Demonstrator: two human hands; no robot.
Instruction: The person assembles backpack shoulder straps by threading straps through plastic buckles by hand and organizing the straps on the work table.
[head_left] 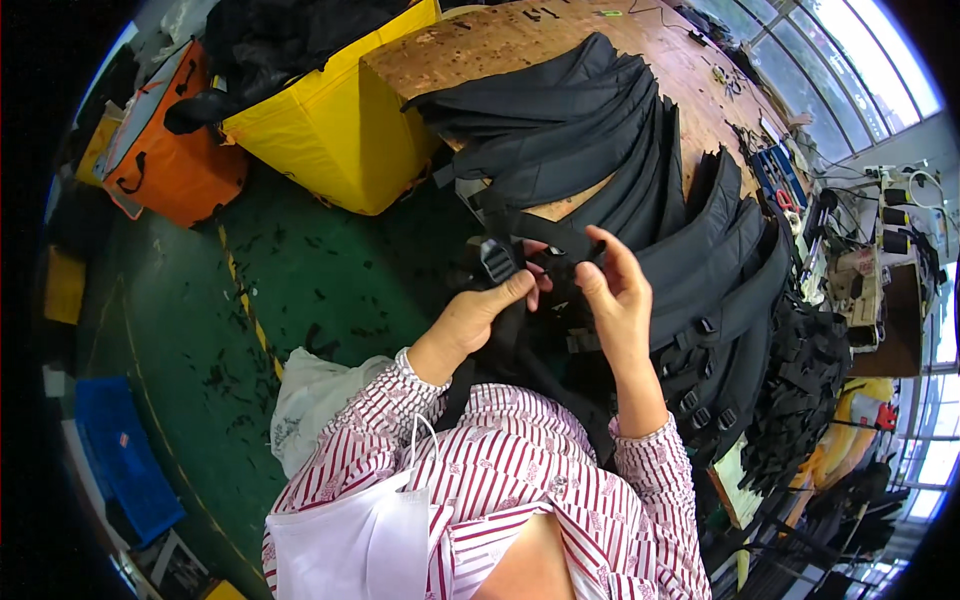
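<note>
Close to my body, my left hand [487, 300] is closed on a black plastic strap buckle [497, 261], thumb pressed along its lower edge. Black webbing [555, 233] runs from beside the buckle across to my right hand [622, 290]. There, thumb and index finger pinch the webbing near its end; part of it is hidden behind the fingers. Just beyond both hands, several long black padded straps [560, 125] lie fanned out over the wooden table [480, 45]. More black buckles [700, 418] hang on straps to the right of my right forearm.
A yellow bin [310, 130] with black fabric and an orange bin [195, 165] stand at the far left. A blue crate [125, 455] rests on the green floor [190, 350]. At the right are red-handled scissors [785, 200] and a heap of black webbing pieces [800, 390].
</note>
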